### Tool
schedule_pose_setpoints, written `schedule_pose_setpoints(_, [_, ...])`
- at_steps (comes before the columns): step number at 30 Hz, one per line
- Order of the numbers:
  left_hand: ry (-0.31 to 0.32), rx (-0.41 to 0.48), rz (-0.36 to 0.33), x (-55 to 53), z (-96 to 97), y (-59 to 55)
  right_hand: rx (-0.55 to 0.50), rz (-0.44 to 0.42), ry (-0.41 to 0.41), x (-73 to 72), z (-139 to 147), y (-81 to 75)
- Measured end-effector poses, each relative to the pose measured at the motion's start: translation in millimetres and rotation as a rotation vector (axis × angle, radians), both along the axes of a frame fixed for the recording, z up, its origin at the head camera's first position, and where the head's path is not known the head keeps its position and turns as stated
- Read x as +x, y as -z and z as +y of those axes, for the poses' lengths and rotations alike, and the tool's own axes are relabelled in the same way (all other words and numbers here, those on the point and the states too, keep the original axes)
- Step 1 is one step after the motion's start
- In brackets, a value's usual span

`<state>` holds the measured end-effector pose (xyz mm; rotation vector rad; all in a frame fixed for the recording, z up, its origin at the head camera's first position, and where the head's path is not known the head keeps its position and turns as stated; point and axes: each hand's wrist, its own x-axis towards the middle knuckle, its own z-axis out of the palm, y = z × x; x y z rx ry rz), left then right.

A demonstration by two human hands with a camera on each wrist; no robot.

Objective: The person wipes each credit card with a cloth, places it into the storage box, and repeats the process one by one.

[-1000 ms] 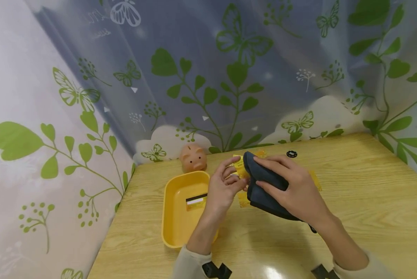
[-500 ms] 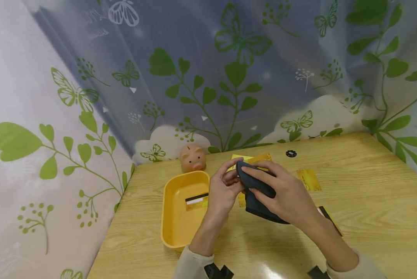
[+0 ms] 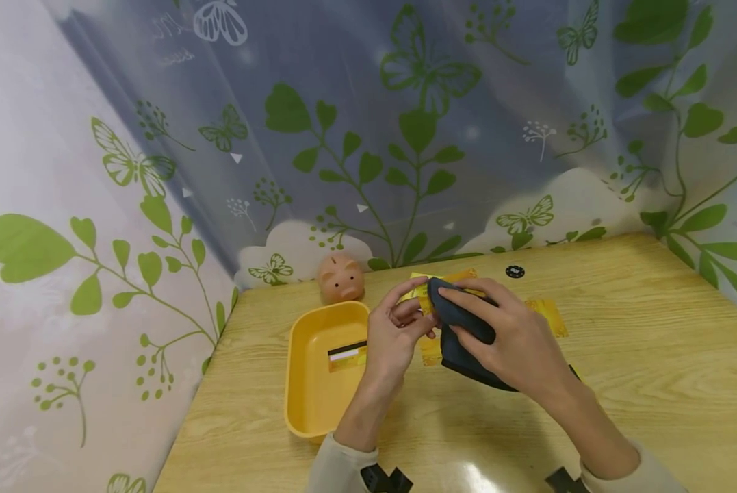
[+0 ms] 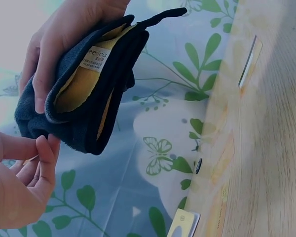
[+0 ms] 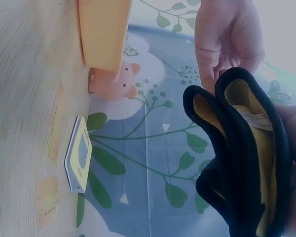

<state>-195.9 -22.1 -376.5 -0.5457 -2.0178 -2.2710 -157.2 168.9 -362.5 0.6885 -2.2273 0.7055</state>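
Held up in 2 bare hands above a wood-grain table [image 3: 651,342]: a folded dark blue cloth pouch [image 3: 463,361], edged in black.

Gripped across its folds by the right hand [image 3: 516,335], with fingers and thumb pressed close; pinched at the edge by the left hand [image 3: 393,339], with thumb and fingertip together, impossible to tell about any card in that pinch. Visible inside the folds: yellow lining [image 4: 76,94] and a white label [image 4: 93,59]. Probably light, soft and floppy, neither slippery nor fragile; likely best held firmly across the stacked layers, or by the stiffer-looking bound edge. Set down to the left, near a pink piggy bank [image 3: 341,279]: a yellow tray [image 3: 297,404] with 1 striped card [image 3: 346,356].
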Motion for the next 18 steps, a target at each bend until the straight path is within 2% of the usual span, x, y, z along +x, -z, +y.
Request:
schedule_pose_setpoints(11, [0.023, 0.052, -0.019, -0.5, -4.3, -4.0, -0.016, 0.037, 0.067, -5.3, 18, -5.8])
schedule_pose_setpoints(18, [-0.006, 0.041, -0.03, -1.6, -6.9, -5.3, -0.03, 0.02, 0.13, -6.7, 32, -8.6])
